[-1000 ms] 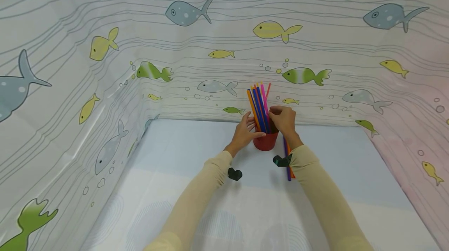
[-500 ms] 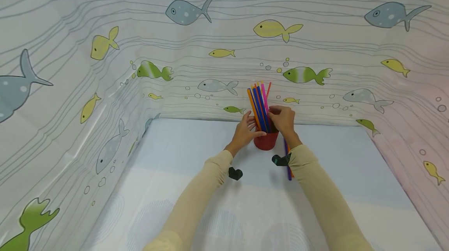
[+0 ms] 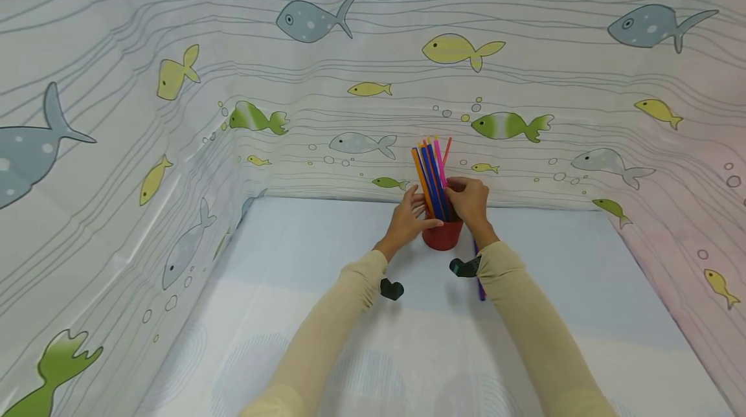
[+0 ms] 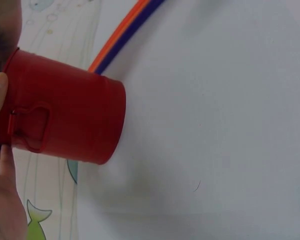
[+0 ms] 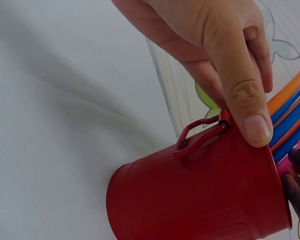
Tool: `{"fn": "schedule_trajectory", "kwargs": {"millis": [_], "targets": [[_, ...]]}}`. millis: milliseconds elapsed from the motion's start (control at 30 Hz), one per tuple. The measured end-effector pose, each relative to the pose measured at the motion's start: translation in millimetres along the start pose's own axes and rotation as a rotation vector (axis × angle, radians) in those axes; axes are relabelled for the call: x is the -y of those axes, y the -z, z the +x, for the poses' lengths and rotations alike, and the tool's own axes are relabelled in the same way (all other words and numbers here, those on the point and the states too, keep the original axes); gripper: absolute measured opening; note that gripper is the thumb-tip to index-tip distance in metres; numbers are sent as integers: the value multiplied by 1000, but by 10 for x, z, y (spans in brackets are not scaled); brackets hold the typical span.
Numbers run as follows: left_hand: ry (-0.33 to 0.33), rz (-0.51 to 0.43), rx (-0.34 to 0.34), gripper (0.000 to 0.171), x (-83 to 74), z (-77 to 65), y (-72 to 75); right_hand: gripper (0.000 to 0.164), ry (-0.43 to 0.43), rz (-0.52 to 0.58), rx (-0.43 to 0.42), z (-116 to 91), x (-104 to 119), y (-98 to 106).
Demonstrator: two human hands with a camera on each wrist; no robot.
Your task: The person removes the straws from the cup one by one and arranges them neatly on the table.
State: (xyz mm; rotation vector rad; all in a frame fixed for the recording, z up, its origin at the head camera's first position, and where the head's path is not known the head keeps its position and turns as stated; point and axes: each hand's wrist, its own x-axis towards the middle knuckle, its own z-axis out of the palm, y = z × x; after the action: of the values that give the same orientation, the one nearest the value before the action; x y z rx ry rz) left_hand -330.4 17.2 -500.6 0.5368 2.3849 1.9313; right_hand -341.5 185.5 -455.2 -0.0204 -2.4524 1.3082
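Note:
A small red metal bucket (image 3: 441, 237) with a side handle (image 5: 202, 137) stands upright near the back of the table. Long thin straws (image 3: 432, 180) in orange, blue, pink and yellow stick up out of it. My left hand (image 3: 405, 219) holds the bucket's rim at the left, the thumb (image 5: 247, 112) on the outside near the handle. At the right of the rim, my right hand (image 3: 469, 200) pinches a pink straw (image 3: 440, 163) that stands in the bucket; its lower end is hidden.
Purple and orange straws (image 4: 124, 42) lie on the white table (image 3: 326, 236) to the right of the bucket, partly under my right forearm. Behind the table hangs a fish-patterned sheet (image 3: 315, 106), which also covers the sides.
My right hand and forearm have shifted slightly left, covering more of the straws on the table. The left hand and bucket stay almost where they were.

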Motion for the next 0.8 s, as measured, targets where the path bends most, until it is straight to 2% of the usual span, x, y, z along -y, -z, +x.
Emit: {"fn": "schedule_trajectory", "kwargs": {"millis": [333, 800], "targets": [[6, 18, 0, 102, -15, 0, -9, 26, -46, 19, 1, -9, 7, 3], [-15, 25, 6, 103, 5, 10, 15, 25, 17, 20, -91, 34, 97, 58]]}}
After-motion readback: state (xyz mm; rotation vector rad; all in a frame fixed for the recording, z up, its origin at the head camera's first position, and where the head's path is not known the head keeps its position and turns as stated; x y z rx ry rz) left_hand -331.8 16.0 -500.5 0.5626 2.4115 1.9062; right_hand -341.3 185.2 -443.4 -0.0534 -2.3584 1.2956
